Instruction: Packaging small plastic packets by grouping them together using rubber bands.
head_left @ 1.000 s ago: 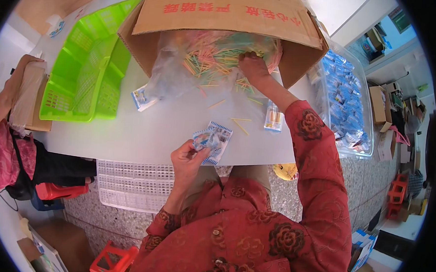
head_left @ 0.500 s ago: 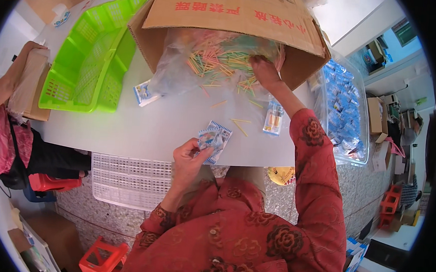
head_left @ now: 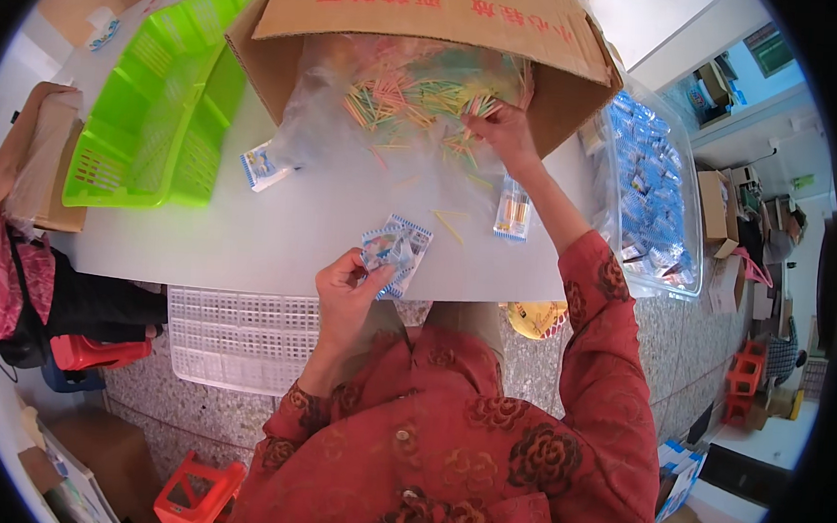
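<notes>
"Sticks in the head view: how do they look?"

"Thin, straight and pastel: pink, yellow and green. They lie in a tangled heap at the mouth of a cardboard box, on a clear plastic bag that spills onto the white tabletop. A few loose ones lie nearer the person."

"And the packets?"

"Small, flat, shiny, blue and white, with striped ends. Two overlapping packets are by the table's near edge. A third packet lies to the left, beside the bag, and a fourth packet just left of the right forearm."

"Where are they, relative to the hands?"

"A small bunch of sticks fans out from the fingertips of the right hand, with the heap just to its left. The overlapping packets sit ahead of the left hand and a little to its right."

"Is either hand spread wide?"

"Neither. The right is narrow, thumb and fingers pinching the bunch. The left pinches the left one of the two packets; whether it grips the other, I can't tell."

"And the arms?"

"The right, in a red patterned sleeve, stretches forward and slants inward to the box. The left stays close to the body, its hand at the table's edge."
</notes>
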Demonstrator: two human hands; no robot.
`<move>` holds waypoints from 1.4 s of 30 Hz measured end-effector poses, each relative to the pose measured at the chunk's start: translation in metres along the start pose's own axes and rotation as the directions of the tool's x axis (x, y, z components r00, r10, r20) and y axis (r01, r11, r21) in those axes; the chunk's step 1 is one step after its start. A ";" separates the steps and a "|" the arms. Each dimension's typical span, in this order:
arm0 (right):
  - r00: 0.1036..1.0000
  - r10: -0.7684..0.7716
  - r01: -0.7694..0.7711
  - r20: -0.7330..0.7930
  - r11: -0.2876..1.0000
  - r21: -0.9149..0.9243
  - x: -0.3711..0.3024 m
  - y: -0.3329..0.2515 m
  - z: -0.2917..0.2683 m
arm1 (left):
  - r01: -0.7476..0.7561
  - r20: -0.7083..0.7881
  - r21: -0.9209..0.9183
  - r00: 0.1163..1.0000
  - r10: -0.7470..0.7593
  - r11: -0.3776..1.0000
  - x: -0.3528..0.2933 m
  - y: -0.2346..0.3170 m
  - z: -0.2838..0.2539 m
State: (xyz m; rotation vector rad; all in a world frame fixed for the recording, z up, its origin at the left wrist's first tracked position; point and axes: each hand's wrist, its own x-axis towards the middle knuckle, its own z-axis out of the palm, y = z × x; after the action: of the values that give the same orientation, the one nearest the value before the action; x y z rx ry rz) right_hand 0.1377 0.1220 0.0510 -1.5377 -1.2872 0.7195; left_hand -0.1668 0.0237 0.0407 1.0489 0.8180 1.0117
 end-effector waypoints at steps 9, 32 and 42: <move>0.993 -0.007 0.005 0.117 1.000 0.025 -0.076 0.041 0.034 | -0.016 0.009 0.047 1.000 0.016 0.999 -0.004 0.002 0.004; 0.801 -0.549 0.536 0.237 0.835 0.125 -0.139 -0.118 0.028 | -0.046 0.054 0.083 0.998 0.041 0.996 -0.010 0.006 0.020; 0.838 -0.228 0.257 0.496 0.966 0.011 -0.130 -0.132 0.016 | -0.160 0.104 0.268 0.985 0.137 0.950 -0.006 -0.002 0.019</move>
State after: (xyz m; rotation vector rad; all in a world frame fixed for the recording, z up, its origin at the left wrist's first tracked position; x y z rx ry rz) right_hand 0.0390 -0.0010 0.1490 -1.2342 -1.8608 0.9539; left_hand -0.1510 0.0124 0.0449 1.4009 0.8356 0.9897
